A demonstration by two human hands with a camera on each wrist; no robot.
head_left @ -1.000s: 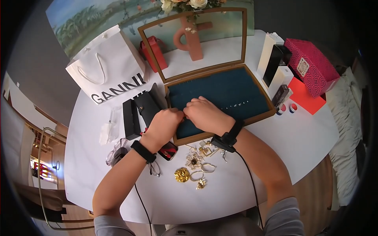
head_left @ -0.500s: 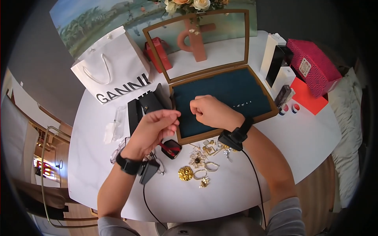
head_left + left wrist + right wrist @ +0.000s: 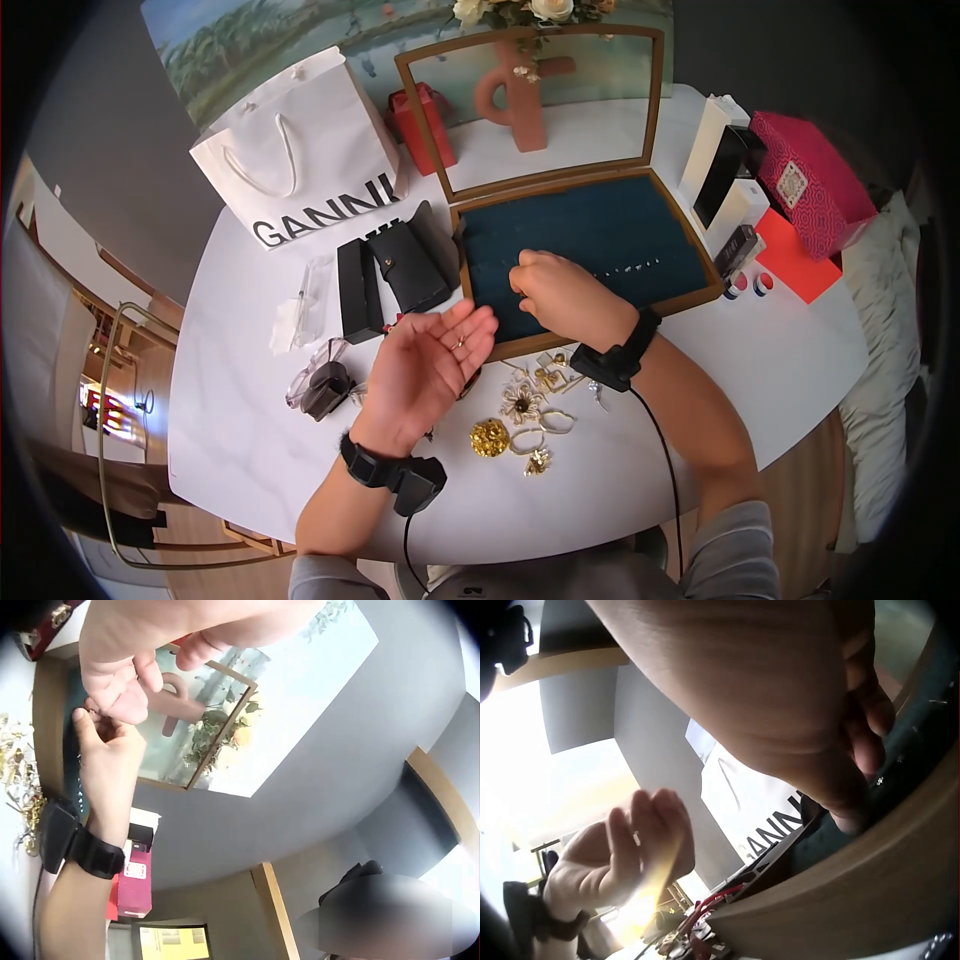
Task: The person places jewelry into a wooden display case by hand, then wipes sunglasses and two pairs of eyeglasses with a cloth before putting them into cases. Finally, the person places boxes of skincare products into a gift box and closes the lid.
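My left hand (image 3: pixel 425 375) is held palm up over the table, just in front of the wooden display case (image 3: pixel 625 318). Its fingers are loosely bent, and a tiny shiny piece (image 3: pixel 459 343) shows against them. Over the left half of the case's dark teal lining (image 3: pixel 600 215), my right hand (image 3: pixel 570 295) is bent down with curled fingers. In the right wrist view its thumb tip reaches close to the lining; I cannot tell whether anything is between the fingertips. A row of small sparkly studs (image 3: pixel 628 267) sits on the lining to the right.
Gold jewellery (image 3: pixel 522 402) lies in front of the case, with a round gold piece (image 3: pixel 489 438) nearest me. Sunglasses (image 3: pixel 325 388) and black cases (image 3: pixel 408 268) lie left, below a white paper bag (image 3: pixel 310 150). The glazed lid (image 3: pixel 655 100) stands raised. Boxes (image 3: pixel 815 180) stand right.
My hands were together over the case's left edge; they have parted. The left has drawn back toward me and turned palm up. The right stays over the lining, and the head view has shifted.
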